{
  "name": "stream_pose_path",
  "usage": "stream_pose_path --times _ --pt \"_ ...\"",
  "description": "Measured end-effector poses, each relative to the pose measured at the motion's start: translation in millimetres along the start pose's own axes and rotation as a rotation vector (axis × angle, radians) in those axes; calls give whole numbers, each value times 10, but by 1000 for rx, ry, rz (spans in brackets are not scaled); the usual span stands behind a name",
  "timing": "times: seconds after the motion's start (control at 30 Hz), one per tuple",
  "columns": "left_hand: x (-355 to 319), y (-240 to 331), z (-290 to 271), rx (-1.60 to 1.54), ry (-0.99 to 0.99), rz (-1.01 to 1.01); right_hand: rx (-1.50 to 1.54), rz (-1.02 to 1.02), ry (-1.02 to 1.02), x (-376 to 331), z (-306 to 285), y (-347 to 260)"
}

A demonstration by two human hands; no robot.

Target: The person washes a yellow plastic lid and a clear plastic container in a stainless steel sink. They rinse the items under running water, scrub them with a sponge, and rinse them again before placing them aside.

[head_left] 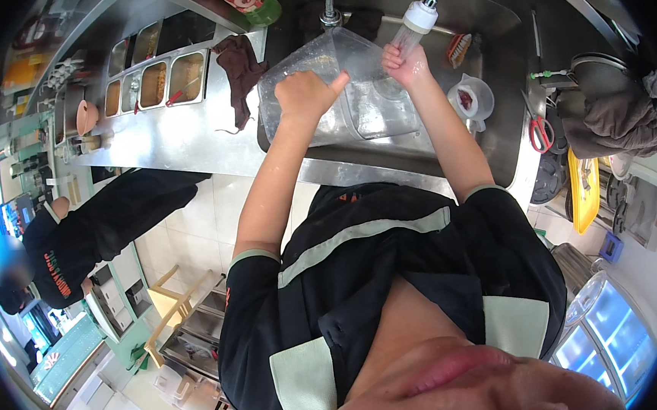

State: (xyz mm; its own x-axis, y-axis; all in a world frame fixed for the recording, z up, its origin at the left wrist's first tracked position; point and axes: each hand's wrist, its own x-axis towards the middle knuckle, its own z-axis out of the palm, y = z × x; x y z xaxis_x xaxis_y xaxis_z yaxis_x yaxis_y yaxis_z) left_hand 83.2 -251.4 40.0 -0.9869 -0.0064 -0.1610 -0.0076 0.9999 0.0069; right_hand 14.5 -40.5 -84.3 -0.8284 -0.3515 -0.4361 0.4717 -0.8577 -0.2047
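Clear plastic container (351,89) being held over the steel sink (507,139).

The left hand (304,94) is gripping its near wall, thumb stretched across the smooth, boxy side; the right hand (405,62) is curling inside it, under the white tap head (419,17).

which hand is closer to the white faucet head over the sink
Right. The right hand is just under the white faucet head, inside the clear plastic container. The left hand grips the container's near-left wall, farther left of the faucet head.
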Motion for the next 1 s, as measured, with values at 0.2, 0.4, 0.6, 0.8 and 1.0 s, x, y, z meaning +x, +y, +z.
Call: stream_pose_path --times 0.2,0.4,0.6,0.8,1.0 --pt "15 46 -11 -16 -1 28 -73 24 -197 -267 102 -38" --pt "12 78 -31 -53 -18 23 -124 -75 -399 -306 374 -111" --pt "23 -3 17 -26 49 42 -1079 -390 -94 91 577 23" --pt "24 -24 10 -12 31 26 -1857 -761 276 727 972 402" --pt "36 -44 -17 -38 -46 19 -1795 -653 71 782 1023 263"
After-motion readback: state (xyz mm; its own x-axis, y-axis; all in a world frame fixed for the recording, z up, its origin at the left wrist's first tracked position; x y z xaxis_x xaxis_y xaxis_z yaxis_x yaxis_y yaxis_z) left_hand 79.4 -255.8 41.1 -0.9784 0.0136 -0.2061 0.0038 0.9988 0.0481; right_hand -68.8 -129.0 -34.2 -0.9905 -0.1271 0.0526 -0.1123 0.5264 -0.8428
